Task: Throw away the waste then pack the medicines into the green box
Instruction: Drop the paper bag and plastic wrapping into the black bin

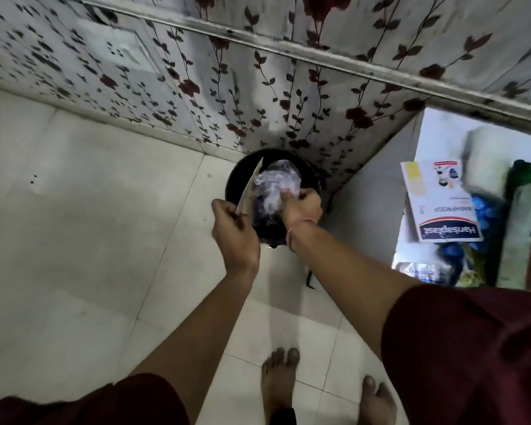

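Observation:
A black round dustbin [238, 176] stands on the floor in the corner under the flowered wall. My left hand [233, 231] is at its near left rim, gripping a thin white flat piece of waste [249, 188] that stands on edge over the bin. My right hand [301, 204] is over the bin's mouth, closed on a crumpled clear plastic wrapper [276, 182]. On the white table at the right lie a white Hansaplast box [439, 204], blue medicine packs [485, 213] and something green [528, 210], blurred.
The white table edge [411, 179] is close to the right of the bin. A pale tiled floor [89, 225] spreads to the left. My bare feet [279, 384] stand on the tiles below. A wall socket plate [117, 50] sits high on the left wall.

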